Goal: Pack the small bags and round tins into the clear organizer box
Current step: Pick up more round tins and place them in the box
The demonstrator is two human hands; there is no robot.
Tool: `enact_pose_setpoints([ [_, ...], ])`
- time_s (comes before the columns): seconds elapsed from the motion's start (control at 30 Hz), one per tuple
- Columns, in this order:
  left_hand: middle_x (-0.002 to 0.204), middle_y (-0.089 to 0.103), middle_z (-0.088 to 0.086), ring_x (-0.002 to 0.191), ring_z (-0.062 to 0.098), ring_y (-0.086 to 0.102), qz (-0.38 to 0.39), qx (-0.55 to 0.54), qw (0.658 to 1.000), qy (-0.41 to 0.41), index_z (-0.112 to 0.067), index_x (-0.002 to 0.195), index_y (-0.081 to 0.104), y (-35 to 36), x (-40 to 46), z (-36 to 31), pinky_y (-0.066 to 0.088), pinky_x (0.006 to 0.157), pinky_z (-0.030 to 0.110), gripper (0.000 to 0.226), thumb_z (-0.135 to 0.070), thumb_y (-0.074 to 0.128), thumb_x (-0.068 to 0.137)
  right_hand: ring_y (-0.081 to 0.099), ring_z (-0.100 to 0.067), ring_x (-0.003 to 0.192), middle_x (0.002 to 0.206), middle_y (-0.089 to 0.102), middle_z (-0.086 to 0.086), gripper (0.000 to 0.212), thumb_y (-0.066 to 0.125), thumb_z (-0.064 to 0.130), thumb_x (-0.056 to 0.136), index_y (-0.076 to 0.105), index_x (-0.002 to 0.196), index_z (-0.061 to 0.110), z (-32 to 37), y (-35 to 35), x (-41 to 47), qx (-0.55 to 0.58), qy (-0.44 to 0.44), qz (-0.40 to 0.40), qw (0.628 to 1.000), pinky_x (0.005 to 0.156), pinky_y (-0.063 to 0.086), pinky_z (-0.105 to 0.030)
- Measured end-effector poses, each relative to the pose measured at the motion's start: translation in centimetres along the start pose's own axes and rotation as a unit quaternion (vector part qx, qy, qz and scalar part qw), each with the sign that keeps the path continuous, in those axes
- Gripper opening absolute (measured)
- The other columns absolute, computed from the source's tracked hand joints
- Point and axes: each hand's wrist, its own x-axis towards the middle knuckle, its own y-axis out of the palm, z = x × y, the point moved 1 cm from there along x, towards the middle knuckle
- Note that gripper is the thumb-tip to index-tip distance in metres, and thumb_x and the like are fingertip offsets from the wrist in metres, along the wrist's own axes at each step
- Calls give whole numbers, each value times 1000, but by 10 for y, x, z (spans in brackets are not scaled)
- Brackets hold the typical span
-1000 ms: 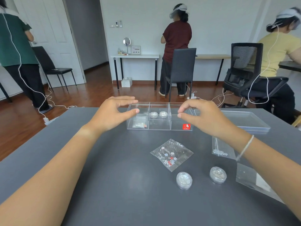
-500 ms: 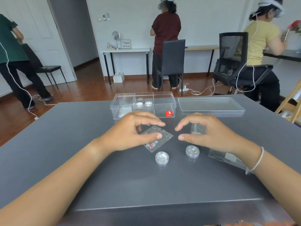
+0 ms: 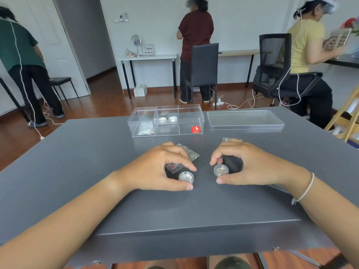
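Observation:
My left hand [image 3: 159, 167] curls around a small round tin [image 3: 186, 177] on the grey table, thumb and forefinger at its sides. My right hand [image 3: 250, 166] pinches a second round tin [image 3: 221, 170] the same way. A small clear bag of beads [image 3: 189, 154] lies partly under my left hand, and another clear bag [image 3: 231, 139] peeks out behind my right hand. The clear organizer box [image 3: 191, 121] stands further back, with two tins [image 3: 167, 119] in its middle compartment and a small bag [image 3: 145, 131] in its left one. Its right compartment holds nothing.
The box's clear lid [image 3: 245, 119] lies to the right of the box. Another flat clear bag [image 3: 277, 188] shows under my right wrist. Three people, chairs and desks are beyond the grey table [image 3: 77, 162]. A wooden rack [image 3: 347, 117] stands at the right.
Both hands came back from the organizer box toward me and lowered onto the two loose tins, closing their fingers around them. The view dropped and moved closer to the table.

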Motion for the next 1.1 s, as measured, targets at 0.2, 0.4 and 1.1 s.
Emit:
enact_pose_setpoints([
  [0.2,83,63,-15,85,4,50,-3,-3,1000,4,-30,90,71,0,0,-1,38,77,14,27,-40,75,65,47,-6,89,82,58,12,18,72,28,71,61,85,33,-1,2,1,-7,8,-2,1000,82,38,-19],
  [0.4,81,64,-11,84,11,52,-15,-10,1000,4,-31,91,71,0,1,-1,43,77,19,26,-40,73,66,47,-5,89,81,58,14,18,72,29,70,61,84,33,-1,2,1,1,12,-9,1000,83,39,-20],
  [1.1,79,62,-9,76,4,50,-119,-49,992,-4,-35,91,69,-14,4,5,34,66,8,24,-38,70,67,50,-8,90,86,63,6,18,72,22,73,64,89,23,14,-5,31,22,-27,-61,998,84,35,-12],
])
